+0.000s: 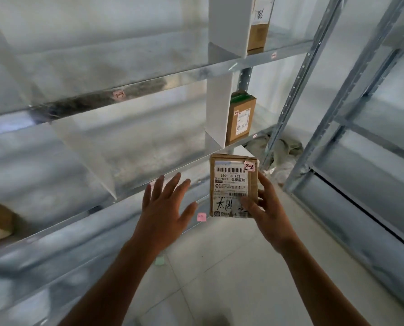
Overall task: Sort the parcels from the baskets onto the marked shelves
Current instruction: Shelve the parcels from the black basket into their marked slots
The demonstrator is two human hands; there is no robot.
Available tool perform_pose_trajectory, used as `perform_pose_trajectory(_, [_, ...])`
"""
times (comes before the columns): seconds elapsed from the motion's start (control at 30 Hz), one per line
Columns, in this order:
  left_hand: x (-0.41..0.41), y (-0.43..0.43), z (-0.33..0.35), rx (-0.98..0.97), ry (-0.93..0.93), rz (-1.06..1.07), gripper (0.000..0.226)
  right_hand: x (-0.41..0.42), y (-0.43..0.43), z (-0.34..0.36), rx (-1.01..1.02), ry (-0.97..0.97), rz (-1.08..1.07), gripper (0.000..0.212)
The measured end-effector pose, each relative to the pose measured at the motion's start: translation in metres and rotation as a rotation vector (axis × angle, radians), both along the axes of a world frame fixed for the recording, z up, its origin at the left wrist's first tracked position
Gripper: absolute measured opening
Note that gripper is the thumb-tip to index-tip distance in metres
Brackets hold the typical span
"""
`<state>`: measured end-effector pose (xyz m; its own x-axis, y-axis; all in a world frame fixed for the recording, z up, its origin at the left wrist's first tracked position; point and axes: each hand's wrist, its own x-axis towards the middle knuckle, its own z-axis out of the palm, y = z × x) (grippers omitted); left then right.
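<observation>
The metal rack (130, 85) rises beyond your fingertips, its shelves running away past your left fingers. A white divider (217, 114) stands above your right fingertips, with a shelved brown box (241, 116) upright just beside it.

Your left hand (165, 208) holds nothing. Its fingers are straight and spread, near the parcel (231, 184) but not touching it.

Your right hand (269, 215) grips that parcel upright, off the shelves, with its label facing you. The thumb presses the label's lower right and the fingers curl round the right edge.

A pink tag (249, 167) reading 2-2 sits just above your right fingers. A shelf tag (120, 95) reading 1-3 sits well above your left fingers. A small pink note (201, 217) lies between your left thumb and the parcel's lower corner.
</observation>
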<state>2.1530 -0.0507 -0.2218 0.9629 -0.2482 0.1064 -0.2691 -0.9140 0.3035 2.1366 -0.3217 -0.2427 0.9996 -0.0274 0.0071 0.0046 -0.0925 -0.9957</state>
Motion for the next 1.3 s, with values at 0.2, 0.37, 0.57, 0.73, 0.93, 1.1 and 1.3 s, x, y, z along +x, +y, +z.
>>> perform_pose_trajectory(0.2, [-0.048, 0.045, -0.020, 0.020, 0.095, 0.242, 0.076, 0.022, 0.049, -0.022, 0.007, 0.047, 0.240, 0.067])
perform_pose_trajectory(0.37, [-0.108, 0.106, -0.020, 0.003, 0.078, 0.435, 0.072, 0.007, 0.127, -0.024, -0.014, 0.054, 0.439, 0.072])
perform_pose_trajectory(0.57, [-0.190, 0.179, -0.017, -0.048, 0.075, 0.618, 0.078, -0.032, 0.226, -0.019, -0.072, 0.016, 0.642, 0.069])
perform_pose_trajectory(0.73, [-0.268, 0.251, -0.018, -0.081, 0.062, 0.730, 0.079, -0.090, 0.311, -0.018, -0.117, 0.015, 0.740, 0.071])
perform_pose_trajectory(0.93, [-0.320, 0.311, -0.026, -0.124, 0.053, 0.736, 0.080, -0.142, 0.370, -0.027, -0.179, 0.017, 0.750, 0.070])
perform_pose_trajectory(1.1, [-0.330, 0.334, -0.033, -0.123, 0.074, 0.684, 0.072, -0.162, 0.389, -0.032, -0.195, 0.032, 0.716, 0.070])
perform_pose_trajectory(1.3, [-0.303, 0.342, -0.039, -0.151, 0.090, 0.635, 0.069, -0.153, 0.397, -0.036, -0.163, 0.070, 0.692, 0.067])
